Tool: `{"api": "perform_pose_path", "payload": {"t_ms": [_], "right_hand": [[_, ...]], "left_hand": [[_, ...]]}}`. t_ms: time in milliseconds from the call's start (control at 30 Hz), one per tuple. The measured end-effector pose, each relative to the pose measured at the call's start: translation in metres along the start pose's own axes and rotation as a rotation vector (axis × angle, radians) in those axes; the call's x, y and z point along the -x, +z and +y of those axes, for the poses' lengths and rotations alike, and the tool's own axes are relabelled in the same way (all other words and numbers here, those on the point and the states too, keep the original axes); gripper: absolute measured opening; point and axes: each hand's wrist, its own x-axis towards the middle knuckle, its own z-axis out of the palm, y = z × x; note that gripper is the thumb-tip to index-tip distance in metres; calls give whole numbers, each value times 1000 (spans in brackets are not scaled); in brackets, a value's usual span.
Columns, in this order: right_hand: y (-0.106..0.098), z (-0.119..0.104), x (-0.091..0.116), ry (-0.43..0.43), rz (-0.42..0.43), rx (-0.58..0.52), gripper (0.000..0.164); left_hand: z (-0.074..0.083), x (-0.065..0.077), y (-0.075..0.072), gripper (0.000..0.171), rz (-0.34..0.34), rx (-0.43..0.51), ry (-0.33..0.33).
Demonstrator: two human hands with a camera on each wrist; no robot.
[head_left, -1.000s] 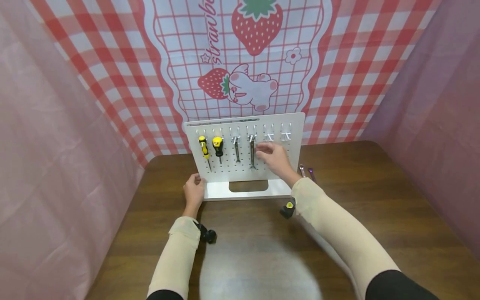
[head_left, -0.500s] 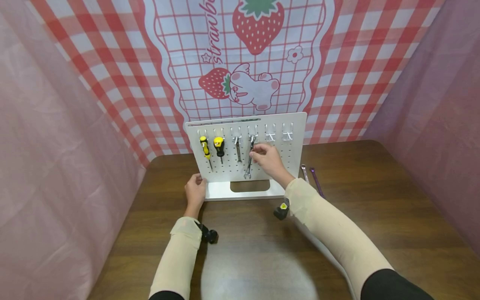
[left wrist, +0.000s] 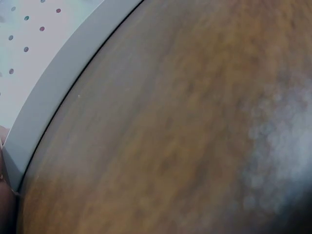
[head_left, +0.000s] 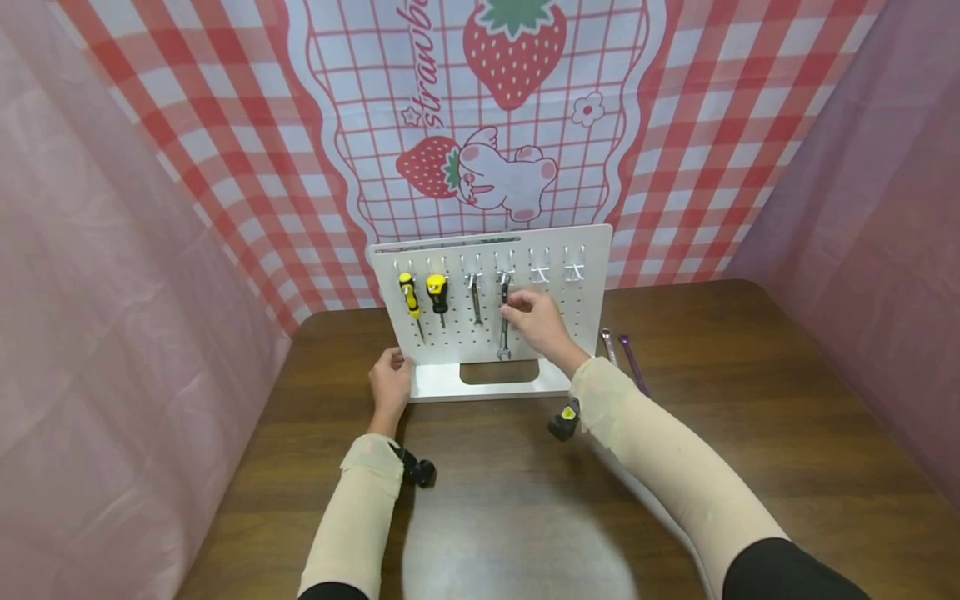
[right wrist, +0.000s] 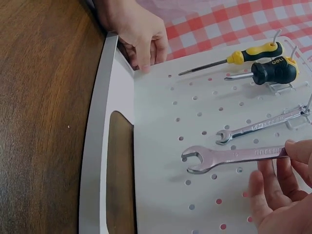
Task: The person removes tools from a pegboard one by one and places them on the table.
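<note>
My right hand (head_left: 542, 323) pinches the handle of a silver combination wrench (head_left: 504, 337) between thumb and fingers. This wrench is upright at the fourth hook of a white pegboard (head_left: 579, 333), its open end pointing down. In the right wrist view, the wrench (right wrist: 229, 156) lies close over the board face; its upper end is out of frame. At the board's lower left corner my left hand (head_left: 390, 385) grips the edge, thumb on the front (right wrist: 143, 53). A smaller wrench (head_left: 476, 300) hangs just left of the held one.
A long yellow-black screwdriver (head_left: 408, 296) and a stubby screwdriver (head_left: 437, 292) hang on the left hooks. Two bare hooks (head_left: 574, 272) are at the right. Behind my right forearm, a purple wrench (head_left: 633, 365) and a silver-pink wrench (head_left: 608, 343) lie on the wooden table (head_left: 480, 500).
My right hand has moved slightly left and taken hold of the wrench. The wrench's lower end swung out to the left, then came back upright. My left hand has stayed put.
</note>
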Motion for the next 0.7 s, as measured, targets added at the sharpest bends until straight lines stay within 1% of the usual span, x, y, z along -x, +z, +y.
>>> {"api": "perform_pose_path", "payload": {"t_ms": [67,300,500,700], "right_hand": [[0,-1,1,15,-16,-17,21],[-3,3,6,20,-40,9,19],[-5,8,11,33,-55,-5,19],[-7,6,16,9,-59,14,19]], "left_hand": [[0,0,0,25,-4,-1,-5],[1,0,-1,25,-9,-6,-16],[1,1,0,26,-12,-4,-10],[1,0,0,26,-9,-7,-5]]}}
